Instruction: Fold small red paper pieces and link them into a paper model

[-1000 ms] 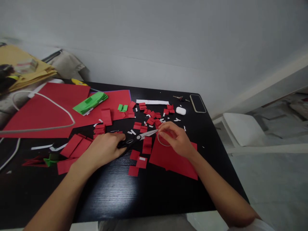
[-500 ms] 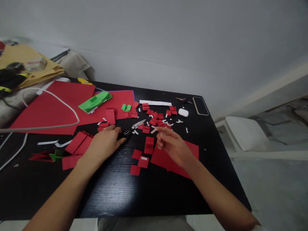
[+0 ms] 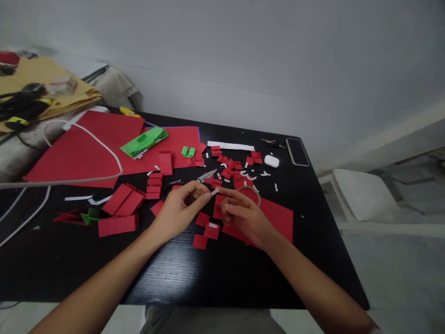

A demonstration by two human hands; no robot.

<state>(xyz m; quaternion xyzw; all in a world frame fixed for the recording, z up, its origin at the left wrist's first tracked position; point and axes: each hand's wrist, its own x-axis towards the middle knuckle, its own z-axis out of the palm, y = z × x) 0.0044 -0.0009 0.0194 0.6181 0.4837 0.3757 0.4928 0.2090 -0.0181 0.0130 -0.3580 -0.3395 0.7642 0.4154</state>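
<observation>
A small white strip [image 3: 214, 192] is pinched between the thumb and forefinger of my left hand [image 3: 182, 206], near the middle of the table. Close to the strip's other end is my right hand [image 3: 246, 215], fingers curled; whether they touch the strip is unclear. Scissors [image 3: 206, 176] lie just beyond my left hand, their handles partly hidden. Below the hands rest small red squares [image 3: 200, 241], one bearing a white strip [image 3: 212, 225]. A large red sheet [image 3: 278, 218] lies under my right hand, with a thin ring [image 3: 256, 195] beyond it.
Red folded pieces [image 3: 118, 225], a green paper stack [image 3: 144, 142] and large red sheets [image 3: 83, 153] are at left, crossed by a white cable [image 3: 86, 131]. Keys [image 3: 273, 143], a white case [image 3: 271, 161] and a phone [image 3: 297, 152] sit at the back right.
My left hand has moved right from beside the scissors toward my right hand and now pinches a white strip. The view has shifted slightly. The thin ring has come into sight.
</observation>
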